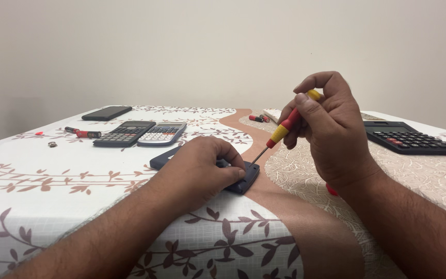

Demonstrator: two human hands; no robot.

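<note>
Hand positions at the dark device

Left hand [202,168] curled, pressing dark device [246,181] flat; right hand [326,124] closed around red-yellow screwdriver [285,126], tip touching device.

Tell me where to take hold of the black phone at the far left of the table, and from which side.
Take the black phone across its two long edges, coming from above. It lies flat on the tablecloth, so no underside is reachable, and its narrow width likely suits a pinch. Nothing crowds it; the nearest calculators lie apart.
</note>
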